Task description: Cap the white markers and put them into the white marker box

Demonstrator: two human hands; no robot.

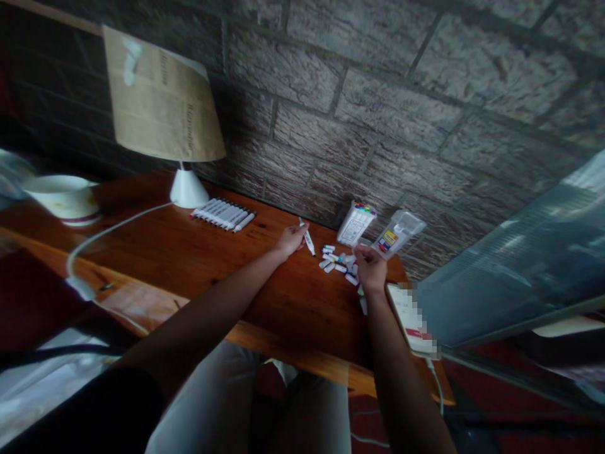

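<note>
My left hand (290,240) is closed around a white marker (310,243), which tilts with its dark lower end toward the tabletop. A loose pile of white marker caps (329,258) with coloured ends lies just to the right of it. Over the pile's right side is my right hand (371,268), its fingers pressed together; what they hold, if anything, is too small to make out. Further left, several white markers (224,214) lie side by side in a row. A clear case with colourful-topped markers (355,223) stands behind the caps, beside a clear plastic case with a yellow label (397,234).
The wooden table (293,315) runs along a stone block wall (302,139). A lamp with a paper shade (161,101) and a paper cup (63,198) stand at left. A plugged-in phone (409,318) lies near the right edge, beside a glass panel (515,265).
</note>
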